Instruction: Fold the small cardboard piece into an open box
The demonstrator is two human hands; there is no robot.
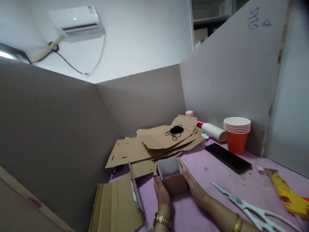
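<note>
A small open-topped cardboard box [175, 185], brown outside and pale grey inside, is held between my two hands low in the middle of the view. My left hand [161, 190] presses its left side, the fingers reaching up along the wall. Against the right side lies my right hand [193, 185], fingers stretched toward the far corner. The box's underside is hidden, so I cannot tell whether it rests on the purple tabletop [198, 167].
Stacked cardboard sheets [135, 146] lie behind, topped by black elastic bands [176, 130]. Folded cardboard [116, 203] stands left. To the right are white-handled scissors [238, 202], a black phone [228, 157], orange paper cups [237, 138], a yellow glue gun [287, 196] and a white roll [214, 131].
</note>
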